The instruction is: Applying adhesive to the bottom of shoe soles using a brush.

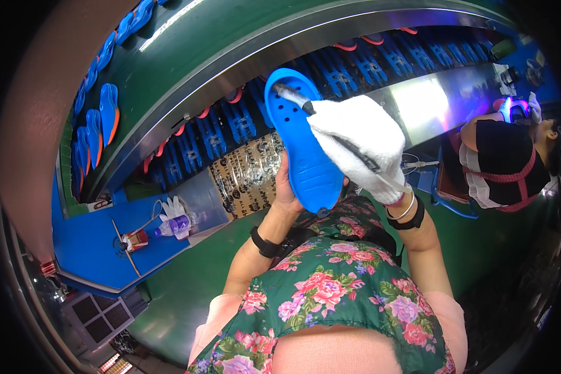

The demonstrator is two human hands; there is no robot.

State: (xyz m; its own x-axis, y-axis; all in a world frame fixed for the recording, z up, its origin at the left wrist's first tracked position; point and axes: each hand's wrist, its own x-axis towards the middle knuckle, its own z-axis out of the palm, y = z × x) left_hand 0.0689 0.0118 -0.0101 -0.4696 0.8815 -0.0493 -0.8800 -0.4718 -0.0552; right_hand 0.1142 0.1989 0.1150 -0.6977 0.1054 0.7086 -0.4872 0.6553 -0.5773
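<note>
In front of my body a blue shoe sole (305, 156) is held up, its holed end pointing away from me. My left hand (285, 190), bare, is closed on its near left edge from beneath; most of those fingers are hidden behind it. My right hand (361, 140), in a white knitted glove, grips a brush (296, 98) with a dark handle and a greyish ferrule. The brush's tip lies against the far end of the sole, over the area near the holes. A small dark spot shows at the sole's near tip.
Beyond my hands runs a conveyor (386, 59) carrying blue racks with red straps. Blue-and-orange soles (109, 112) lie on the green belt (187, 59) at upper left. A plastic bottle (171, 226) and a red container (134, 240) stand on the blue table (87, 243). A co-worker (498, 156) sits at right.
</note>
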